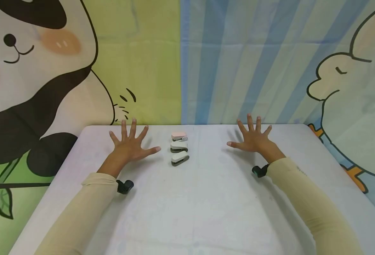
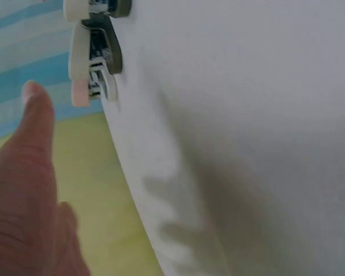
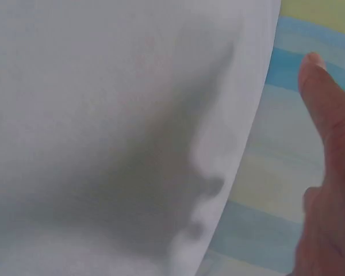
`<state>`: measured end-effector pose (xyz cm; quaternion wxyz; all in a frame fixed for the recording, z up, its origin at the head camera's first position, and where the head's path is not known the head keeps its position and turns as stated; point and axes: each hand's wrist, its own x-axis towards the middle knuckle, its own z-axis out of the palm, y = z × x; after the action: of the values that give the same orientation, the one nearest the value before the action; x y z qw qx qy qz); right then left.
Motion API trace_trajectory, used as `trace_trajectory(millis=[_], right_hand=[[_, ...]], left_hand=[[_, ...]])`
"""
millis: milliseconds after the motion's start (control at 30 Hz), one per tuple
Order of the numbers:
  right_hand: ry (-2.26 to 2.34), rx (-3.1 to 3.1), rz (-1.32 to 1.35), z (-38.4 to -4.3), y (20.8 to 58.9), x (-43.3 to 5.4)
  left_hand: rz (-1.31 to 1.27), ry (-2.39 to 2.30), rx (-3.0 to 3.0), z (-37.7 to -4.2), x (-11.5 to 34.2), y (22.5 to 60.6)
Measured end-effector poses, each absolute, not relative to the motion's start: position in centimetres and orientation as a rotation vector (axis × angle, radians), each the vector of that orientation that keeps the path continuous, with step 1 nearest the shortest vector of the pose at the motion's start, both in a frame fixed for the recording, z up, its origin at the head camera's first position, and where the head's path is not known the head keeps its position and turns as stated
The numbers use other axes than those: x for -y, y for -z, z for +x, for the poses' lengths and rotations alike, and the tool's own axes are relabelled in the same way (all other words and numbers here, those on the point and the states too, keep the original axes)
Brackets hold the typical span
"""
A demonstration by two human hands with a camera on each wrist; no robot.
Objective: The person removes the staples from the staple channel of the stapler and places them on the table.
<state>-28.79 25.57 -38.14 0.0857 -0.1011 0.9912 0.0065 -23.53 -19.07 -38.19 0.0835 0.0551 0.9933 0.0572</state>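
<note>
Three small staplers stand in a short column near the far side of the table. The farthest is a pink stapler (image 1: 179, 136); nearer are a white stapler with a dark base (image 1: 179, 146) and another white stapler (image 1: 180, 158), set at a slant. My left hand (image 1: 130, 147), fingers spread, hovers left of the column, its thumb pointing at the staplers. In the left wrist view the pink stapler (image 2: 80, 93) shows beyond the thumb (image 2: 34, 121). Farther off on the right, my right hand (image 1: 254, 139) is also spread, holding nothing and casting a shadow.
A white cloth covers the table (image 1: 187, 212). Behind it hangs a printed curtain (image 1: 142, 63) with cartoon animals and blue stripes, meeting the table's far edge. Each wrist carries a small black camera (image 1: 125, 186).
</note>
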Motion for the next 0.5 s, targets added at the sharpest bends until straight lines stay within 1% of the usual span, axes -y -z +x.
trace_trajectory(millis=[233, 500], right_hand=[[0.213, -3.11, -0.54, -28.8, 39.0, -24.0], [0.66, -3.057, -0.724, -28.2, 39.3, -21.2]], left_hand=[[0.273, -0.336, -2.866, -23.5, 17.9, 38.4], [0.492, -0.816, -2.703, -23.0, 16.3, 38.1]])
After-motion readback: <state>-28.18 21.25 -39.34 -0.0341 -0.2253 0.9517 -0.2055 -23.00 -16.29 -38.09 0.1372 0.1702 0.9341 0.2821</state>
